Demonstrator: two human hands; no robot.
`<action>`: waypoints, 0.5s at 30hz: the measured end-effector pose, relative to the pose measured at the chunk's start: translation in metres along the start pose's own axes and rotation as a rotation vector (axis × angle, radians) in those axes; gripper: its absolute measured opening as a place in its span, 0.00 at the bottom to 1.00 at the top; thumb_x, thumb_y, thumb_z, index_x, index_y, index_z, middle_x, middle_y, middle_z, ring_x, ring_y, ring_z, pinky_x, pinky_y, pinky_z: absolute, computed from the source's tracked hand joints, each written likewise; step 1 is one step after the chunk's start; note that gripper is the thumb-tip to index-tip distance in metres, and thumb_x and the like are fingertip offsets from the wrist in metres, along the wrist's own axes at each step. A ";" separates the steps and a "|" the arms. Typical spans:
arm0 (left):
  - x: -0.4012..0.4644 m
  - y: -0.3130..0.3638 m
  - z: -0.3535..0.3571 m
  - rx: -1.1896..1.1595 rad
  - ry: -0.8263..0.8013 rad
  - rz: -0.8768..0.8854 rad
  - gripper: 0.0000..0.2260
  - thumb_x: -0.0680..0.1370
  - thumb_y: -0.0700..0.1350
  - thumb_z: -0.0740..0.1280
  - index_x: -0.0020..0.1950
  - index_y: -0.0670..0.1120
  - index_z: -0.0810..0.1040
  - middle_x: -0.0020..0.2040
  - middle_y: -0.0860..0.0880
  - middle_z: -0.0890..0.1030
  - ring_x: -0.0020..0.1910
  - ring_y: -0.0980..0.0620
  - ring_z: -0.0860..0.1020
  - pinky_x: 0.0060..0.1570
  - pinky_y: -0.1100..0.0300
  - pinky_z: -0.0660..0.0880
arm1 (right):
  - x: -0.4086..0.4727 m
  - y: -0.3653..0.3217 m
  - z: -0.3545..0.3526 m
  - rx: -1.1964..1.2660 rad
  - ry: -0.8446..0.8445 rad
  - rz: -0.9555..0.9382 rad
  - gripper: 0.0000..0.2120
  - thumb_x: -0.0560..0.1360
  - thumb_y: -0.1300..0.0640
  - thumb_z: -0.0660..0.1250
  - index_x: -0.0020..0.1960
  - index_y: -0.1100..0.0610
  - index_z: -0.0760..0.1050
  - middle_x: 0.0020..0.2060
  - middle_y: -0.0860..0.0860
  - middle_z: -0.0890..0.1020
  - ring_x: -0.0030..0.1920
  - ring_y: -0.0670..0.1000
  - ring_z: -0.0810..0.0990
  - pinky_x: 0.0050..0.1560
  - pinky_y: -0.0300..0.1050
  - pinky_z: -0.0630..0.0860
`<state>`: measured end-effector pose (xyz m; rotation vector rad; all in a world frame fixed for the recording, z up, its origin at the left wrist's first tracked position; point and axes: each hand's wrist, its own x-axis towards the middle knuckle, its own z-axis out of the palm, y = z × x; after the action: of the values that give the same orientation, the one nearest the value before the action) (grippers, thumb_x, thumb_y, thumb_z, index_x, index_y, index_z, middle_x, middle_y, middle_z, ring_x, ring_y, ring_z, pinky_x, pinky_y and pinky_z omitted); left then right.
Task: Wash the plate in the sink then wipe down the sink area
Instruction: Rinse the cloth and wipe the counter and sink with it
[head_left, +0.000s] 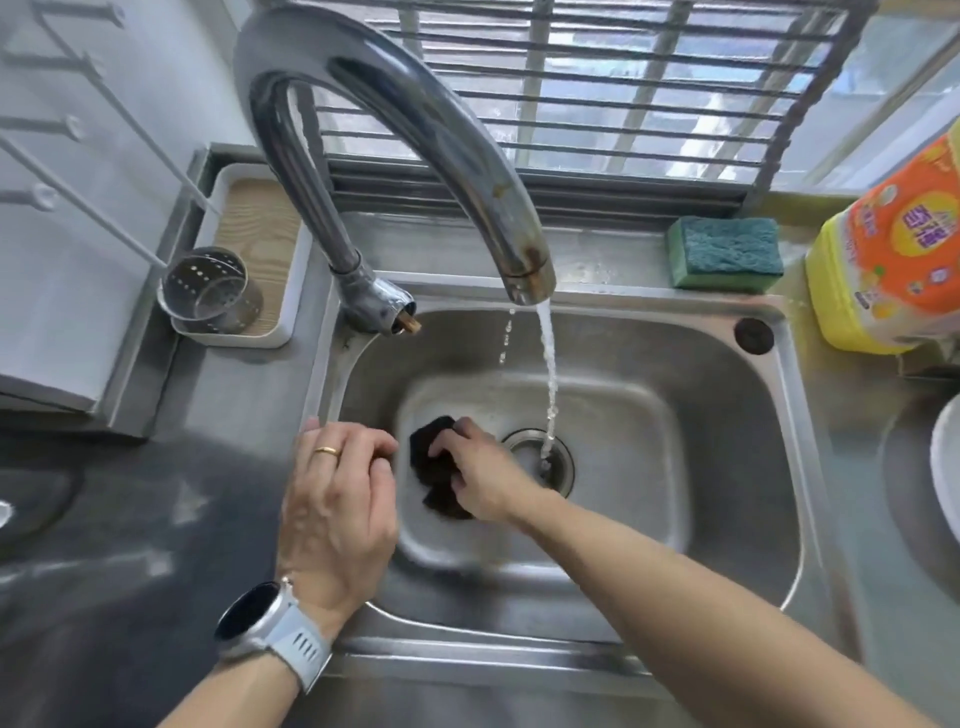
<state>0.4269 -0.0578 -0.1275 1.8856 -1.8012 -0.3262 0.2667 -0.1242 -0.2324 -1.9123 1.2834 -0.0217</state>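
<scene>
Left hand (340, 501), watch on wrist, hovers over the steel sink (748, 467) rim, fingers curled in; whether it holds anything, cannot tell. Right hand (480, 478) grips a dark cloth (434, 462) on the basin floor, beside the drain (545, 457). Water runs from the faucet (415, 135) into the drain. White plate (945, 467) at right edge, on the counter. Behind: green sponge (727, 252), detergent bottle (888, 249), barred window (597, 88).

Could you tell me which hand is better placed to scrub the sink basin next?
The right hand: it already grips the dark scouring pad on the sink floor beside the drain.
</scene>
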 end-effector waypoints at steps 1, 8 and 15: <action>0.001 0.008 0.004 -0.039 -0.004 -0.021 0.09 0.77 0.38 0.62 0.50 0.45 0.81 0.49 0.50 0.79 0.52 0.49 0.73 0.68 0.47 0.69 | 0.009 0.000 -0.010 0.069 0.113 0.086 0.21 0.71 0.67 0.62 0.63 0.55 0.75 0.62 0.57 0.74 0.58 0.61 0.76 0.59 0.48 0.73; 0.029 0.072 0.051 -0.537 -0.320 -0.706 0.12 0.84 0.50 0.61 0.66 0.53 0.78 0.64 0.53 0.79 0.61 0.53 0.76 0.68 0.54 0.71 | -0.037 0.024 -0.084 1.067 0.478 0.742 0.10 0.74 0.69 0.62 0.39 0.59 0.78 0.29 0.55 0.78 0.22 0.49 0.76 0.24 0.39 0.70; 0.017 0.117 0.102 -0.943 -0.336 -1.042 0.19 0.72 0.65 0.66 0.54 0.55 0.83 0.51 0.52 0.87 0.54 0.51 0.84 0.62 0.47 0.79 | -0.096 -0.030 -0.081 1.906 0.298 0.702 0.12 0.77 0.50 0.69 0.43 0.56 0.85 0.40 0.54 0.86 0.39 0.52 0.85 0.47 0.46 0.78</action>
<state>0.2765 -0.0930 -0.1511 1.8528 -0.4017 -1.5791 0.2087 -0.0939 -0.1206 0.1758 1.1549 -0.8380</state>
